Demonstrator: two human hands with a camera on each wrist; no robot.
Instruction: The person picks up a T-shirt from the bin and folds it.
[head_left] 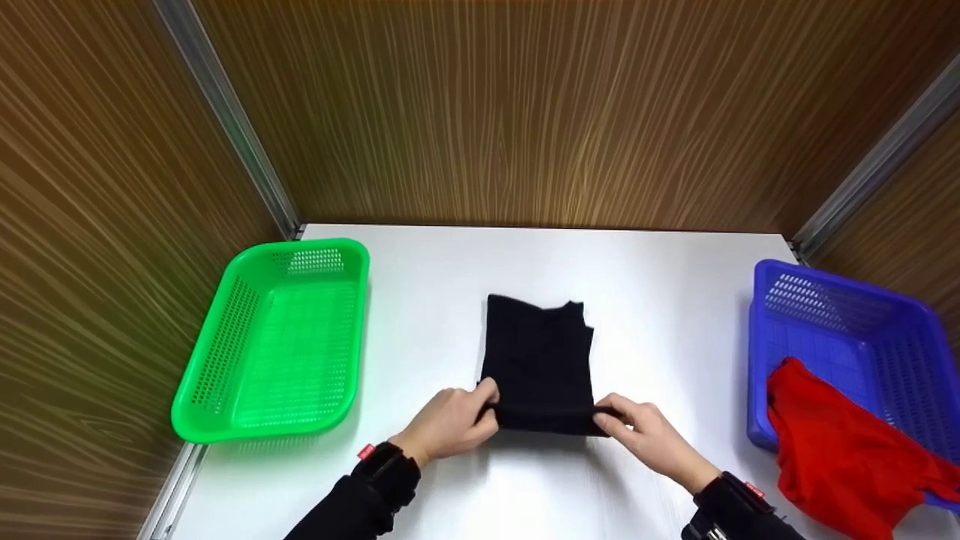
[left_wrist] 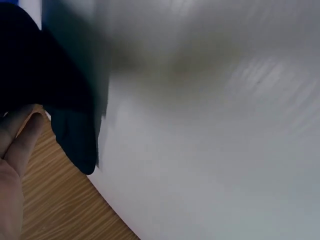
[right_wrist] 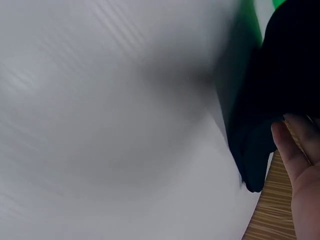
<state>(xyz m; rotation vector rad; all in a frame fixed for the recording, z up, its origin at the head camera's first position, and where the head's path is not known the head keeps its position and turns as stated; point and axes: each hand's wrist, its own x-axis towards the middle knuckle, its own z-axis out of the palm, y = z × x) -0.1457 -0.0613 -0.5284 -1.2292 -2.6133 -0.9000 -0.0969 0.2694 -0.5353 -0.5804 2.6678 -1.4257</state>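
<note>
A black folded garment (head_left: 536, 360) lies in the middle of the white table, its near edge raised a little and doubled over. At that edge's left corner, my left hand (head_left: 454, 421) pinches the cloth between thumb and fingers. My right hand (head_left: 646, 435) pinches the right corner the same way. The left wrist view has the dark cloth (left_wrist: 45, 70) hanging above the table beside the fingers (left_wrist: 27, 142). From the right wrist, the garment (right_wrist: 280, 75) droops in a fold next to the fingers (right_wrist: 290, 150). Its far end shows an uneven, stepped outline.
To the left stands a green plastic basket (head_left: 358, 337) with nothing in it. On the right is a blue plastic basket (head_left: 761, 360), with a red cloth (head_left: 847, 457) draped over its near side onto the table (head_left: 667, 300). Wood-grain panels (head_left: 525, 112) enclose the back and sides.
</note>
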